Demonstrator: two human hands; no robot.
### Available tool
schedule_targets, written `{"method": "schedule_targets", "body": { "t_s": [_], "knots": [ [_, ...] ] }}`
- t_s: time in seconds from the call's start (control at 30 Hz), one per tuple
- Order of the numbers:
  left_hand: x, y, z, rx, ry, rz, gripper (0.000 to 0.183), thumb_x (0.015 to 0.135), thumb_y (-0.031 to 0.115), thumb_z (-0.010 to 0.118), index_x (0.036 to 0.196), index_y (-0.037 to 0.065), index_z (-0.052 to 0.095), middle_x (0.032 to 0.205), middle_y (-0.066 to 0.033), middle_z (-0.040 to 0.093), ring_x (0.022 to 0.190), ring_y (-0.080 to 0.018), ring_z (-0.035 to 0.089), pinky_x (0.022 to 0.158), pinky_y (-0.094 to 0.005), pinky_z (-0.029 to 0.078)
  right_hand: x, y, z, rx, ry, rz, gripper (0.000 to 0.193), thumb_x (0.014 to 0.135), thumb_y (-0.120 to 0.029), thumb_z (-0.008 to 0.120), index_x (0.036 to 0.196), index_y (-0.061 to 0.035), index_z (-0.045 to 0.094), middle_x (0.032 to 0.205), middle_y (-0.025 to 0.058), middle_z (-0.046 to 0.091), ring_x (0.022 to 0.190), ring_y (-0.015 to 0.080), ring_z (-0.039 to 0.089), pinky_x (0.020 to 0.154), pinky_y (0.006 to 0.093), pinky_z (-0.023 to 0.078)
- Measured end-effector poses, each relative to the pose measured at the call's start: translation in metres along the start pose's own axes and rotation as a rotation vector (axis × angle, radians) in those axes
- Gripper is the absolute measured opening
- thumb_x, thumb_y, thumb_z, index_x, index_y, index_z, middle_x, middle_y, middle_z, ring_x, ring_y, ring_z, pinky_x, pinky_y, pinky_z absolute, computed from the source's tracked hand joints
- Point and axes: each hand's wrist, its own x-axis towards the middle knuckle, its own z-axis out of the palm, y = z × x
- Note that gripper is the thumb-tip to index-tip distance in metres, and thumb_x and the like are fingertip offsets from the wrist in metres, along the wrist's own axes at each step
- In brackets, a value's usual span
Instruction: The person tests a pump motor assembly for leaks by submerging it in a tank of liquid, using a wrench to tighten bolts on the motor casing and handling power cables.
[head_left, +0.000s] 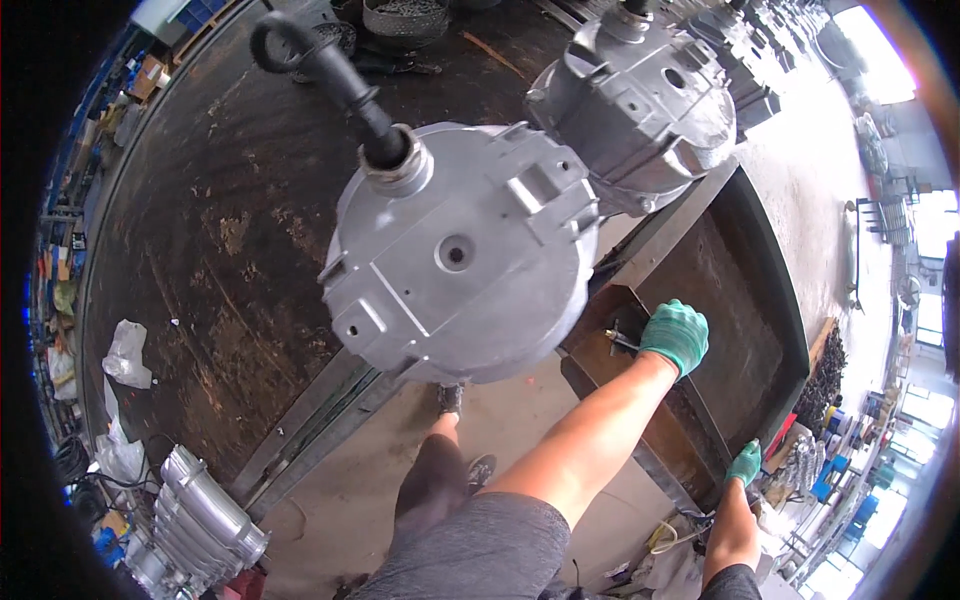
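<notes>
My left hand (677,337), in a green glove, is closed above the divider of a dark metal tray (752,300). A small metal fitting (622,342) with a stem juts out beside that fist; whether the fingers hold it is hidden. At the tray's near right corner, my right hand (745,463), gloved alike, closes around the edge. Left of my left hand stands a large round grey metal housing (470,300), with a black cable lifting ring (330,75) in its threaded neck.
A second grey housing (650,110) stands behind, with more castings (740,60) beyond. A dark, worn workbench (220,230) fills the left, with a crumpled plastic bag (128,352) on it. A ribbed silver motor (200,515) sits lower left. My legs (435,485) show below the housing.
</notes>
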Motion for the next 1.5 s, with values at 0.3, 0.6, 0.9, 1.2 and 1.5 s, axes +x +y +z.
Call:
{"method": "schedule_targets", "body": {
  "t_s": [0.3, 0.6, 0.9, 1.2, 1.5],
  "knots": [
    [0.000, 0.006, -0.012, 0.072, -0.033, -0.047, 0.029, 0.094, 0.035, 0.061, 0.088, 0.012, 0.078, 0.093, -0.0115, 0.077, 0.092, -0.0294, 0.072, 0.082, -0.0440, 0.058, -0.005, 0.003, 0.006, 0.181, 0.012, -0.084, 0.055, 0.110, -0.046, 0.042, 0.109, 0.0010, 0.070, 0.102, 0.0272, 0.072, 0.091, 0.0454, 0.068, 0.080, 0.0505, 0.052],
    [0.000, 0.023, -0.041, 0.210, -0.176, -0.082, 0.038, 0.096, 0.045, 0.056, 0.096, 0.013, 0.076, 0.100, -0.0115, 0.077, 0.098, -0.0303, 0.073, 0.086, -0.0462, 0.059, -0.018, -0.029, 0.002, 0.242, -0.033, -0.136, 0.048, 0.110, -0.041, 0.044, 0.108, -0.0003, 0.069, 0.102, 0.0267, 0.071, 0.092, 0.0460, 0.066, 0.081, 0.0519, 0.051],
    [0.002, 0.046, -0.049, 0.259, -0.251, -0.127, 0.044, 0.096, 0.053, 0.056, 0.102, 0.013, 0.076, 0.104, -0.0136, 0.077, 0.101, -0.0335, 0.073, 0.089, -0.0468, 0.057, -0.029, -0.029, -0.033, 0.425, 0.020, -0.093, 0.047, 0.109, -0.041, 0.047, 0.102, 0.0012, 0.067, 0.099, 0.0256, 0.070, 0.088, 0.0470, 0.064, 0.079, 0.0508, 0.050],
    [-0.026, 0.002, -0.085, -0.238, 0.191, 0.209, 0.035, 0.096, 0.026, 0.073, 0.121, 0.003, 0.066, 0.113, -0.0154, 0.071, 0.106, -0.0327, 0.069, 0.092, -0.0425, 0.055, -0.216, -0.032, -0.098, 1.184, 0.030, 0.156, 0.041, 0.110, -0.042, 0.047, 0.092, -0.0078, 0.059, 0.078, -0.0023, 0.055, 0.070, 0.0119, 0.052, 0.063, 0.0304, 0.044],
    [-0.117, 0.021, -0.446, -0.512, 0.861, 0.468, 0.014, 0.104, 0.017, 0.060, 0.109, 0.005, 0.065, 0.099, -0.0032, 0.069, 0.089, -0.0129, 0.065, 0.081, -0.0303, 0.052, -0.318, -0.034, -0.015, 0.986, -0.464, 0.373, 0.045, 0.109, -0.041, 0.050, 0.081, -0.0069, 0.057, 0.068, 0.0003, 0.054, 0.059, 0.0128, 0.048, 0.054, 0.0335, 0.041]
  ]
}}
